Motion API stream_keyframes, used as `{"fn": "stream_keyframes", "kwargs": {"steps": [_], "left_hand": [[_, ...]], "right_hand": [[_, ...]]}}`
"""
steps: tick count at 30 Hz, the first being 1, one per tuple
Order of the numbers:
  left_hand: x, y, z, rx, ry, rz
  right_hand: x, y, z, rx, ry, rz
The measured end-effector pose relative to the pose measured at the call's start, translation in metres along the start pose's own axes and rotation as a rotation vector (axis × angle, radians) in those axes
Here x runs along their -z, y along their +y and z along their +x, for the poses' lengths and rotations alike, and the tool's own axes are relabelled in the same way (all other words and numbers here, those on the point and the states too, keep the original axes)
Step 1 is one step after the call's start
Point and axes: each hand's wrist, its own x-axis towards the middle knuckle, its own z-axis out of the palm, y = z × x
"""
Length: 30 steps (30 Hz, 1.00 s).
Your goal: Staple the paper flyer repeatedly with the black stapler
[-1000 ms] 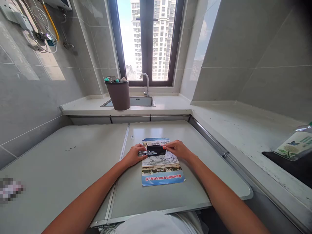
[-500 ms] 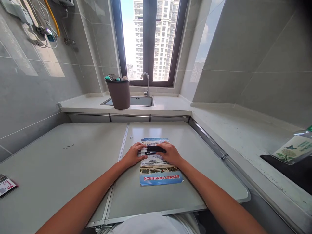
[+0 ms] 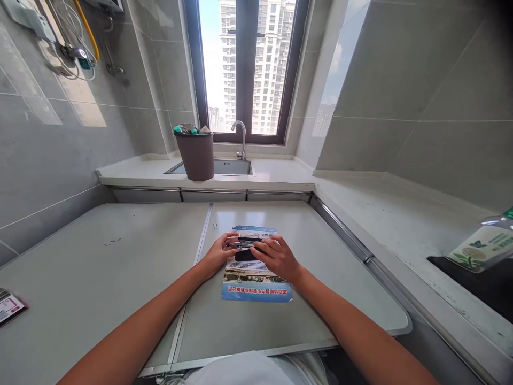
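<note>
A black stapler (image 3: 245, 255) is held crosswise between my two hands, with a silvery metal part showing along its middle. It is swung apart, one black piece at the far side and one at the near side. My left hand (image 3: 218, 254) pinches its left end between thumb and fingers. Closed around its right part is my right hand (image 3: 279, 259), whose fingers hide that end. Beneath lies a printed leaflet (image 3: 256, 292) with blue borders, flat on the grey-white table. Whether the stapler touches the leaflet, I cannot tell.
Small staple strips (image 3: 215, 226) lie beyond the leaflet, and dark bits (image 3: 111, 241) are on the left. A small package (image 3: 10, 307) sits at the left edge. Behind stand a brown bin (image 3: 195, 156) and a sink (image 3: 234, 167). A bottle (image 3: 483, 243) is at the right.
The stapler has turned and swung apart in my hands, showing its metal part. My right fingers have shifted on it. The leaflet's near end has slid slightly left.
</note>
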Motion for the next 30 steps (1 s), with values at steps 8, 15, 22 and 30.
{"fn": "stream_keyframes", "kwargs": {"steps": [8,15,22,30], "left_hand": [[-0.003,0.011,-0.002,0.165,-0.122,-0.291],[0.003,0.005,0.006,0.127,0.055,-0.332],[0.010,-0.002,0.011,0.011,0.276,-0.152],[0.011,-0.001,0.008,-0.179,0.291,-0.007]], "right_hand": [[0.000,0.001,-0.005,0.043,-0.012,-0.070],[0.003,0.005,-0.006,-0.264,-0.086,0.137],[-0.005,0.011,-0.006,-0.713,0.035,0.306],[-0.021,0.021,-0.019,-1.054,-0.177,0.646]]}}
